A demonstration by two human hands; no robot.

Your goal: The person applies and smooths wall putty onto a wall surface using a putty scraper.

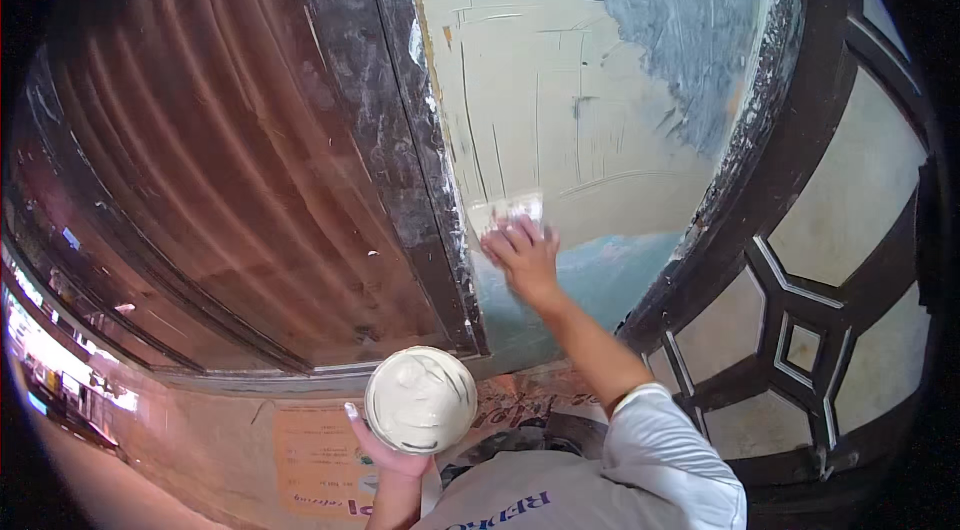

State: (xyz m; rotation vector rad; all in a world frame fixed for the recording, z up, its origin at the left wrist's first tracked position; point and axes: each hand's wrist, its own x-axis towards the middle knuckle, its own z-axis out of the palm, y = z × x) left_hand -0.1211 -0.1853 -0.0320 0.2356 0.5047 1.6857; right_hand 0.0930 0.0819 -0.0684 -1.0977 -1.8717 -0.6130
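Nearest the camera, a grey shirt [570, 490] covered part of the floor. Just beyond, the left hand [392, 460] was clamped on a round tub [421, 451], thumb along its left side; off-white putty [412, 402] filled it, streaked dark. The tub hid the foot of the panel's left edge. Beneath lay a reddish floor [215, 420] with a printed orange cardboard sheet [312, 445] on it.

The right hand [522, 252], slightly blurred, was gripping a flat scraper [520, 207], its blade against a tall wall panel [515, 325]. Surface: blue-green at the bottom, a cream coat [640, 145] with scored dark lines above, a bare grey-blue patch [685, 30] upper right. The right forearm crossed the panel's lower corner.

Left: dark, paint-smeared frame [400, 130], then glazing with a brown curtain [200, 150]. Right: dark lattice door [845, 305] with pale panes. Far left: a bright opening [50, 335], contents unclear.
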